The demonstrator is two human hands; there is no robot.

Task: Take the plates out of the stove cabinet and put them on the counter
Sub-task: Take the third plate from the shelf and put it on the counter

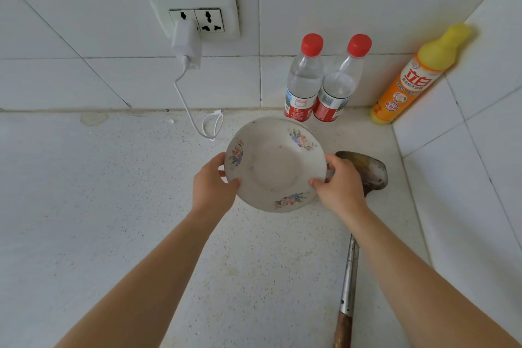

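A white plate [275,164] with small flower prints on its rim is held over the speckled counter [118,192], tilted toward me. My left hand [213,186] grips its left edge, thumb on the rim. Its right edge is gripped by my right hand [339,185]. Whether the plate touches the counter cannot be told. The stove cabinet is out of view.
Two water bottles with red caps [303,79] [340,82] stand behind the plate against the tiled wall. An orange detergent bottle [412,79] leans in the corner. A metal spatula [367,172] lies to the right under my right hand. A charger cable [211,127] hangs from the wall socket [197,14].
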